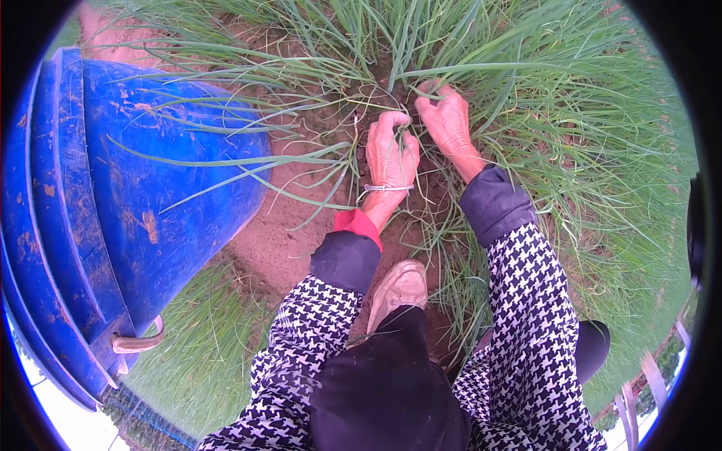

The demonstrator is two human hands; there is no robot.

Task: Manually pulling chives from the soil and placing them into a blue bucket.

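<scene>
My left hand is low among the green onion-like plants, its fingers curled around some thin green leaves, with a pale bracelet at the wrist. Up and to the right of it, my right hand bends its thumb and fingers together at the base of a clump of long green leaves. The two hands are close but apart. Whether roots or bulbs lie between the fingers is hidden. More long leaves spread leftward beside my left hand.
A large, scuffed blue plastic bucket with a handle stands at the left, some leaves crossing it. Brown soil shows between bucket and plants. My shoe is below my hands. Dense green plants fill the right side.
</scene>
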